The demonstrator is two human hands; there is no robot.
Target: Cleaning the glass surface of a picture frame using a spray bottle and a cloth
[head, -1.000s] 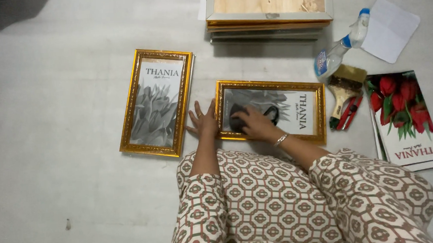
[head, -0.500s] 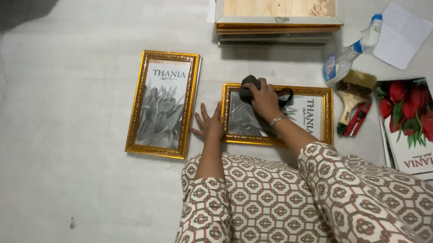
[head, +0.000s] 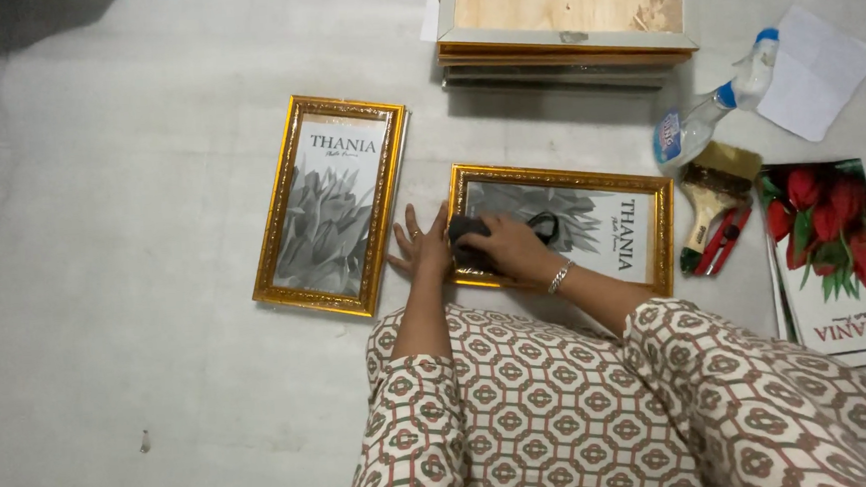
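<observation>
On a grey floor, a right hand (head: 514, 251) closes over a dark cloth (head: 473, 241) pressed onto a landscape gold frame (head: 562, 228); the left hand (head: 423, 249), fingers spread flat, steadies the frame's left edge. A red-flower print (head: 839, 249) lies well right of it.

- Light is even and rather dim, cool and grey, falling from above on the pale floor (head: 135, 292).
- A dark shadow fills the far left corner.
- A soft shadow lies under the near edge of the stacked frames (head: 566, 40).
- Glass in the gold frame (head: 562, 228) shows faint sheen, no hard glare.
- Focus is fair at the centre; edges are slightly soft and grainy.
</observation>
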